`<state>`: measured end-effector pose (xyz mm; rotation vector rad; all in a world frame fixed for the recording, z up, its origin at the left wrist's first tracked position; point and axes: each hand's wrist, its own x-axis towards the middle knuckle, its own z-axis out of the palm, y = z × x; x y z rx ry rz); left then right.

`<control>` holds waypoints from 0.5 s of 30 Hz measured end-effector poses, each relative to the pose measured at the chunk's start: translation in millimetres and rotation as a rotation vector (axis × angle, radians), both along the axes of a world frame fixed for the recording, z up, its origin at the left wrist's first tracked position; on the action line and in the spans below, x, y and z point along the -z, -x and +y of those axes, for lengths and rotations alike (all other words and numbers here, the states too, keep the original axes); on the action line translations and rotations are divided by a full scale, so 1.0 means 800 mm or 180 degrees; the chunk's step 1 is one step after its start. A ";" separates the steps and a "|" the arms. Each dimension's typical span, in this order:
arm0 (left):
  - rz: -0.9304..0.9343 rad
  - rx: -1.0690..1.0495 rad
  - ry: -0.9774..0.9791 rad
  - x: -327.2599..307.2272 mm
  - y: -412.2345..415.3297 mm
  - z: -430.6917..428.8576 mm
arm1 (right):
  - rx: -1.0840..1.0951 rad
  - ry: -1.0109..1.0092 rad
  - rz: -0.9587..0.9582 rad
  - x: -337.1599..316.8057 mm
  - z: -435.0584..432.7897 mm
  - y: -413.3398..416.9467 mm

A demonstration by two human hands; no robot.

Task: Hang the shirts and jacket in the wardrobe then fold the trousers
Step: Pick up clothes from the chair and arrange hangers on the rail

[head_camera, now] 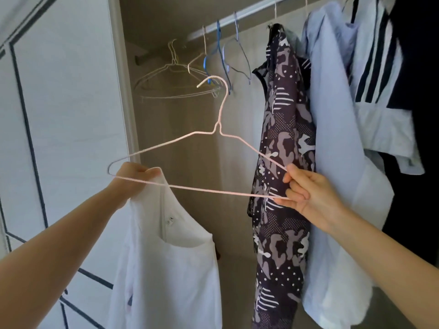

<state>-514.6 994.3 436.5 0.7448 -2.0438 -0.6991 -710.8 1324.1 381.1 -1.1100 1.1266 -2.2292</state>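
small neck label (169, 220) inside white shirt (166, 269), print too small to read, no legible text

home wardrobe; rail (240, 16), hangers (171, 74), hung clothes (332, 115)

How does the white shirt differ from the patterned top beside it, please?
The white shirt is plain; the patterned top is a dark camouflage print. The white shirt is held up by the left hand with a pink hanger; the patterned top hangs from the rail. Both hang down limply.
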 end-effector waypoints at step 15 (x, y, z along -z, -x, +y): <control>-0.0559 0.0561 -0.0393 0.006 -0.054 -0.041 | 0.0595 -0.0459 0.0298 0.024 -0.015 -0.016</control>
